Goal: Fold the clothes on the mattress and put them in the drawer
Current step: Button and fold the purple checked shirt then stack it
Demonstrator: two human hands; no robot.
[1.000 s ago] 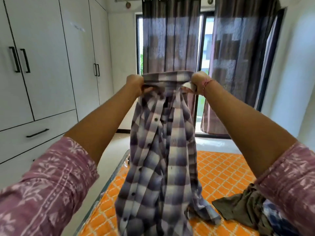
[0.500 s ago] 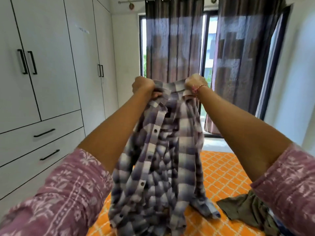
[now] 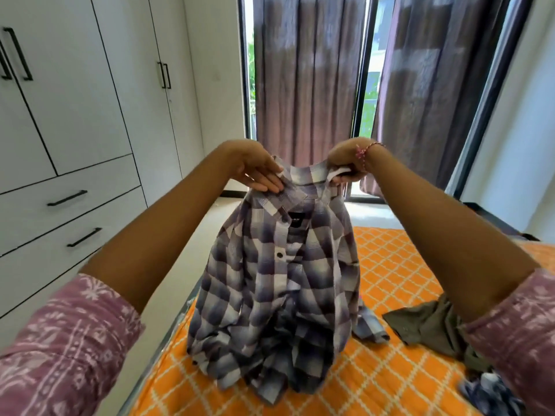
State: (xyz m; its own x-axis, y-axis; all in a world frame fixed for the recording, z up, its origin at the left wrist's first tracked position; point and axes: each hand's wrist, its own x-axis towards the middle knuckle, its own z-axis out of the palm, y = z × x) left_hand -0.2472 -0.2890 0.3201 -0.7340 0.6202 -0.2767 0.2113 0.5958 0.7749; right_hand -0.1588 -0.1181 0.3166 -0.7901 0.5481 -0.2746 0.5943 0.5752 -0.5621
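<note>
Orange lattice-quilted mattress [image 3: 387, 265] carrying three garments: one purple-and-white plaid button shirt [image 3: 279, 283], one olive cloth [image 3: 426, 325] right, one blue-white cloth [image 3: 489, 388] near right. Left hand [image 3: 255, 169], fingers nearly straight, pinches the shirt's collar; right hand [image 3: 345, 163] curls around its shoulder. Two white drawers [image 3: 60, 217] stand left.

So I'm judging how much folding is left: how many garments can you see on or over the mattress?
3: the plaid shirt held up by both hands, an olive garment to its right, and a blue patterned one at the bottom right. More may lie out of frame.
</note>
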